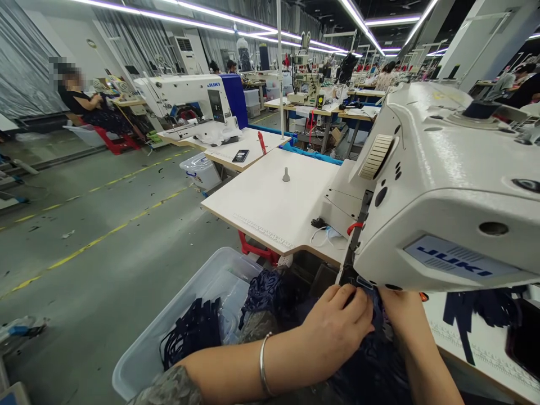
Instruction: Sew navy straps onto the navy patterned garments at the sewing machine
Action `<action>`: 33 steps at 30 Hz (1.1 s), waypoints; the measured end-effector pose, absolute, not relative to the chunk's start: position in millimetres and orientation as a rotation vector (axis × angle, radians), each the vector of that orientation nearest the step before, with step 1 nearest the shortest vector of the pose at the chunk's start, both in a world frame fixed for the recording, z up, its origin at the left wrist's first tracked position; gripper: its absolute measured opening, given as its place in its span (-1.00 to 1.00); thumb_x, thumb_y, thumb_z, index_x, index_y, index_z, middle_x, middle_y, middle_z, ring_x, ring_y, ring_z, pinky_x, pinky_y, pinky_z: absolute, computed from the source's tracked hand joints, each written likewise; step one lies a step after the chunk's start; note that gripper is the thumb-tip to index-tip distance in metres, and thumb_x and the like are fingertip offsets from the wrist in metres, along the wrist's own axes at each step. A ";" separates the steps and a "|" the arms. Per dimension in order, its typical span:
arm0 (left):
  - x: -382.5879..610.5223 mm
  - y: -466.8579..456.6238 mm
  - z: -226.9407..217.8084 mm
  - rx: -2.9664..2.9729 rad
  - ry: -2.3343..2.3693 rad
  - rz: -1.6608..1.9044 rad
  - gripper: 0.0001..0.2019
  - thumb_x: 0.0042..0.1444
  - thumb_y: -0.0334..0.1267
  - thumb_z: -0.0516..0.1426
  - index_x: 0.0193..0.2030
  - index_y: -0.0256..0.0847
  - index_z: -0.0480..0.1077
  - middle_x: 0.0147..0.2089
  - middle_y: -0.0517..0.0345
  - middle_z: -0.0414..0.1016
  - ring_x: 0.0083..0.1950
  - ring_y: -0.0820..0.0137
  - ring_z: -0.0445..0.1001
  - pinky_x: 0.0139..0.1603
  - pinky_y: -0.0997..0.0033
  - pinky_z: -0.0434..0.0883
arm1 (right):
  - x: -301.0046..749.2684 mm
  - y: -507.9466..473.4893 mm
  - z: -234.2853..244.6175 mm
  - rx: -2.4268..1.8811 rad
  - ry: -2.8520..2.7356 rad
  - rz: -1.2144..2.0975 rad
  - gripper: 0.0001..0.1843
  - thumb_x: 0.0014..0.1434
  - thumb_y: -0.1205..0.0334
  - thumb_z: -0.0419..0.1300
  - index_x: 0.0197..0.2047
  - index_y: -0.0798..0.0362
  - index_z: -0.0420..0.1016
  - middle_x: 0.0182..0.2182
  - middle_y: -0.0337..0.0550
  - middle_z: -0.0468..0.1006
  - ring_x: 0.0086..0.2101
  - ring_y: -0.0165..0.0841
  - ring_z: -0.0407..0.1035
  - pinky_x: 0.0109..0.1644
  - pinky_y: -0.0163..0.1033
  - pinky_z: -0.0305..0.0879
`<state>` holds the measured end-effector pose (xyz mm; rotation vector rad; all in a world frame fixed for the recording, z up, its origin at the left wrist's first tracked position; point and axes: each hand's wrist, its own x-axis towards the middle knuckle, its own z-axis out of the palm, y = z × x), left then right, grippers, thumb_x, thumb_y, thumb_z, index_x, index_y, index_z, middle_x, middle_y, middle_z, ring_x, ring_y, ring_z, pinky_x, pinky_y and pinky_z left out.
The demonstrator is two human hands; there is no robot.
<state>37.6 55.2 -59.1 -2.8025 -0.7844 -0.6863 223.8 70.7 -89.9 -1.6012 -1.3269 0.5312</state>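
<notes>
My left hand [340, 329] is at the needle end of a white sewing machine [447, 185], its fingers curled and pressed on dark navy fabric [371, 365]. A bracelet circles that wrist. Beside it, my right hand [400, 309] reaches up under the machine head, which hides its fingers. The navy fabric hangs down between my forearms in a bunched mass. Just past my fingertips is the machine's dark presser area [356, 278], mostly covered by my left hand.
A clear plastic bin [139, 349] with navy strips [196, 332] stands at lower left. More navy pieces [481, 309] and a dark phone-like object [525, 337] lie right. A white worktable [270, 197] extends ahead; another machine [189, 98] and a seated person [84, 104] are farther off.
</notes>
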 end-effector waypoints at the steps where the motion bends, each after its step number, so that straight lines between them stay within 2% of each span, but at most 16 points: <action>1: 35.1 55.3 -58.8 -2.820 -0.751 -0.691 -0.68 0.37 -0.22 -0.04 0.14 -0.34 0.33 0.11 -0.03 0.38 0.09 0.31 0.35 0.11 0.33 0.31 | 221.4 62.3 -89.5 -1.614 -1.282 0.558 -0.63 0.14 0.04 0.20 -0.05 0.06 0.52 -0.17 -0.02 0.61 -0.01 -0.04 0.39 0.12 0.02 0.23; 4: 26.9 54.6 -58.7 -2.893 -0.594 -0.673 -0.69 0.35 -0.34 -0.05 0.16 -0.32 0.32 0.16 -0.01 0.37 0.15 0.33 0.32 0.16 0.32 0.28 | 210.2 34.8 -89.7 -1.634 -1.073 0.692 -0.60 0.12 -0.03 0.21 -0.07 0.06 0.47 -0.17 -0.05 0.59 -0.02 -0.08 0.39 0.12 -0.03 0.23; 6: 22.8 52.7 -60.7 -2.962 -0.528 -0.688 -0.67 0.34 -0.37 -0.05 0.20 -0.33 0.27 0.17 -0.01 0.37 0.17 0.36 0.30 0.19 0.35 0.26 | 202.1 17.6 -88.7 -1.592 -0.909 0.856 -0.63 0.09 -0.07 0.24 -0.14 0.01 0.45 -0.27 -0.13 0.56 -0.14 -0.18 0.43 -0.02 -0.16 0.34; 9: 20.0 48.3 -66.0 -3.044 -0.692 -0.901 -0.61 0.34 -0.17 0.01 0.21 -0.37 0.22 0.12 -0.08 0.40 0.17 0.35 0.31 0.19 0.34 0.28 | 196.5 -2.9 -81.7 -1.461 -0.651 1.130 -0.68 0.05 -0.08 0.29 -0.29 -0.02 0.42 -0.44 -0.25 0.47 -0.38 -0.33 0.40 -0.28 -0.30 0.39; 11: 18.9 45.1 -68.1 -3.078 -0.879 -1.067 -0.57 0.29 -0.04 0.07 0.14 -0.34 0.26 0.07 -0.10 0.41 0.11 0.31 0.35 0.12 0.30 0.33 | 198.3 -12.5 -73.7 -1.380 -0.543 1.254 -0.70 0.05 -0.05 0.31 -0.29 -0.03 0.42 -0.47 -0.27 0.44 -0.48 -0.37 0.34 -0.40 -0.32 0.37; 14: 16.3 41.1 -65.8 -3.220 -0.969 -1.110 -0.69 0.24 -0.10 0.14 0.00 -0.27 0.32 -0.08 0.02 0.45 -0.05 0.33 0.40 0.00 0.32 0.38 | 203.1 -21.4 -60.9 -1.325 -0.489 1.357 -0.74 0.06 -0.01 0.30 -0.26 -0.06 0.44 -0.49 -0.26 0.40 -0.57 -0.40 0.25 -0.52 -0.32 0.30; 16: 14.3 39.2 -62.0 -3.333 -0.988 -1.089 -0.69 0.20 -0.14 0.19 -0.02 -0.27 0.31 -0.16 0.09 0.46 -0.11 0.36 0.41 -0.04 0.35 0.39 | 203.8 -24.3 -54.0 -1.332 -0.488 1.356 -0.76 0.07 -0.01 0.29 -0.27 -0.07 0.43 -0.48 -0.25 0.39 -0.57 -0.40 0.23 -0.52 -0.30 0.30; 20: 12.2 37.8 -56.9 -3.612 -1.188 -1.118 -0.50 0.06 -0.13 0.31 0.08 -0.26 0.31 -0.16 0.13 0.46 -0.17 0.42 0.43 -0.13 0.48 0.39 | 199.2 -26.6 -46.7 -1.335 -0.497 1.343 -0.75 0.05 -0.01 0.29 -0.34 -0.03 0.42 -0.47 -0.23 0.36 -0.57 -0.40 0.23 -0.53 -0.28 0.31; 23: 13.5 37.9 -56.0 -3.855 -1.414 -1.027 -0.62 0.07 -0.10 0.29 -0.02 -0.22 0.41 -0.26 0.21 0.45 -0.31 0.48 0.39 -0.31 0.58 0.34 | 198.1 -28.2 -45.9 -1.326 -0.452 1.335 -0.76 0.06 0.01 0.29 -0.40 -0.02 0.41 -0.51 -0.24 0.32 -0.61 -0.45 0.18 -0.58 -0.32 0.25; 26: 15.9 37.5 -56.5 -3.984 -1.623 -0.950 -0.70 0.09 -0.10 0.26 -0.12 -0.24 0.44 -0.36 0.27 0.39 -0.41 0.54 0.29 -0.43 0.61 0.24 | 202.6 -30.5 -48.7 -1.386 -0.507 1.330 -0.76 0.10 -0.03 0.25 -0.39 -0.05 0.40 -0.55 -0.25 0.32 -0.64 -0.42 0.16 -0.60 -0.28 0.22; 30: 18.7 35.9 -59.7 -4.014 -1.698 -0.922 -0.69 0.07 -0.07 0.26 -0.18 -0.27 0.44 -0.41 0.31 0.29 -0.45 0.57 0.17 -0.48 0.60 0.13 | 209.5 -33.1 -55.0 -1.400 -0.552 1.321 -0.73 0.07 -0.06 0.27 -0.38 -0.06 0.39 -0.53 -0.20 0.37 -0.62 -0.37 0.22 -0.59 -0.25 0.25; 33: 20.2 35.2 -61.9 -3.992 -1.718 -0.917 -0.69 0.05 -0.06 0.27 -0.23 -0.28 0.42 -0.44 0.33 0.21 -0.46 0.58 0.11 -0.49 0.59 0.09 | 209.3 -33.0 -57.3 -1.354 -0.460 1.330 -0.74 0.04 -0.02 0.32 -0.38 -0.04 0.40 -0.51 -0.23 0.39 -0.60 -0.41 0.24 -0.58 -0.31 0.25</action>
